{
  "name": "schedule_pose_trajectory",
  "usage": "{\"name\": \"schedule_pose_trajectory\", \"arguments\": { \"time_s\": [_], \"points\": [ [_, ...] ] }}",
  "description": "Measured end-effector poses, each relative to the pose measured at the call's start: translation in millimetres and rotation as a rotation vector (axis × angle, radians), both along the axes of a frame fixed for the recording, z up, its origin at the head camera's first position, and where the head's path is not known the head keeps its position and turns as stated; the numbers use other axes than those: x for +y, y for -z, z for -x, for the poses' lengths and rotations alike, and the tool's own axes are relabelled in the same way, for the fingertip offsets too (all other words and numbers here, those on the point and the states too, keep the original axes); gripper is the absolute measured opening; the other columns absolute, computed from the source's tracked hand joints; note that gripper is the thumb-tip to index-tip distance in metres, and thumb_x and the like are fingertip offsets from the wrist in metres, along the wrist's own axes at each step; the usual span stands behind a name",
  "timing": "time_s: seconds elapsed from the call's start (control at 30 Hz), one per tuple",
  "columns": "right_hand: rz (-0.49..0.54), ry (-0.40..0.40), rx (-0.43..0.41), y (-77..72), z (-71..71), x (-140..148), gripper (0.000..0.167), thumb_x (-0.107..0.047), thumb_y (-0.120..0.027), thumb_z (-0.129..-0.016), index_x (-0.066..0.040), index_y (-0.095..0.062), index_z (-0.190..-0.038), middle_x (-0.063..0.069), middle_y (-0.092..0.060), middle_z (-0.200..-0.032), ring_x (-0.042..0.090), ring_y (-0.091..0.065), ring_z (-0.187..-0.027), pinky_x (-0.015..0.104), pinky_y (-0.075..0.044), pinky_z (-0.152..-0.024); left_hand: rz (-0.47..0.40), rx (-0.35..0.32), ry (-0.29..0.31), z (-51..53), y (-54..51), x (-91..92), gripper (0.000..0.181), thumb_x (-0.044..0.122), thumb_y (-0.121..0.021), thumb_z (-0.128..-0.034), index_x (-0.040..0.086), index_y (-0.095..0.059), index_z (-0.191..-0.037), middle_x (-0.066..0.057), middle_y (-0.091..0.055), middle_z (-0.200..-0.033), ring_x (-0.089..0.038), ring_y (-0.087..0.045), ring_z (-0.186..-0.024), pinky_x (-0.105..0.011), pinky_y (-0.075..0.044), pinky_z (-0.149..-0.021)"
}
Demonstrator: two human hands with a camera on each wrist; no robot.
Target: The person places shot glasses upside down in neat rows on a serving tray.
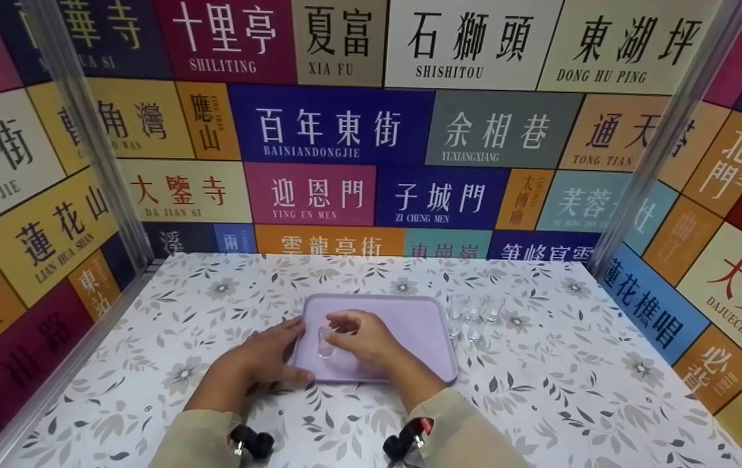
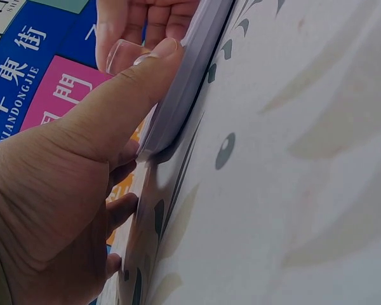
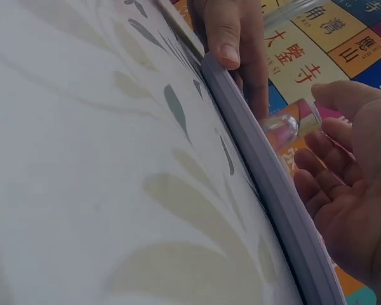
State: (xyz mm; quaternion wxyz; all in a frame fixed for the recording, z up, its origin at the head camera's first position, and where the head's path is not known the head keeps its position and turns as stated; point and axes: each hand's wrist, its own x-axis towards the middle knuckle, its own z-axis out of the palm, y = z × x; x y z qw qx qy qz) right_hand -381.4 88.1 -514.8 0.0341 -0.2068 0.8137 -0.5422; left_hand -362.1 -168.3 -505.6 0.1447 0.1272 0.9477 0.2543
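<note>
- Tray (image 1: 410, 325) lies on table (image 1: 540, 390)
- Glass (image 1: 326, 348) on tray's left half
- Left hand (image 1: 268, 354) at tray's left edge
- Right hand (image 1: 367, 339) over tray, beside glass
- More glasses (image 1: 474, 330) just right of tray
- Wall (image 1: 338, 153) behind table

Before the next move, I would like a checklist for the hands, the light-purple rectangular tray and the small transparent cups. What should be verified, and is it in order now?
1. Light-purple rectangular tray flat on the white floral tablecloth: ok.
2. Left hand at the tray's left side: ok.
3. Small transparent cup upright, within the tray's rim: ok.
4. Right hand firmly gripping that cup: cannot tell; thumb and finger are at its rim.
5. Other transparent cups clear of the tray's right edge: cannot tell; the nearest looks very close.
6. Free room on the tray's right half: ok.
</note>
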Motion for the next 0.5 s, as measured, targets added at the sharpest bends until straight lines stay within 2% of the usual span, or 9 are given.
{"name": "schedule_pose_trajectory", "arguments": {
  "time_s": [0.1, 0.23, 0.5],
  "points": [
    [-0.001, 0.021, 0.015, -2.0, 1.3, 11, 0.046, -0.03, -0.079, -0.097, -0.008, -0.072, -0.137, 0.009, -0.078, -0.123, 0.019, -0.07, -0.111, 0.032, -0.059, -0.1, 0.004, 0.001, -0.005, -0.4, 0.2, 1.9, 0.122, 0.075, -0.087, -0.0702, 0.036, -0.029, -0.17, 0.012, -0.017, -0.181, -0.045, -0.014, -0.168, -0.076, -0.012, -0.132],
    [0.014, 0.06, 0.026, -3.3, 4.8, 26, 0.044, -0.029, -0.078, -0.098, -0.006, -0.072, -0.136, 0.009, -0.078, -0.123, 0.019, -0.069, -0.111, 0.03, -0.059, -0.097, 0.011, 0.003, -0.009, -1.0, 1.7, 3.2, 0.121, 0.076, -0.087, -0.0703, 0.037, -0.029, -0.17, 0.013, -0.017, -0.181, -0.043, -0.014, -0.168, -0.074, -0.012, -0.133],
    [0.023, 0.165, 0.024, -7.3, 11.8, 58, 0.048, -0.029, -0.08, -0.097, -0.005, -0.071, -0.138, 0.011, -0.077, -0.125, 0.023, -0.07, -0.112, 0.025, -0.06, -0.09, 0.006, 0.017, 0.017, -1.9, 1.1, -1.1, 0.12, 0.072, -0.087, -0.074, 0.03, -0.03, -0.171, 0.012, -0.017, -0.181, -0.038, -0.014, -0.169, -0.071, -0.009, -0.135]
  ]
}}
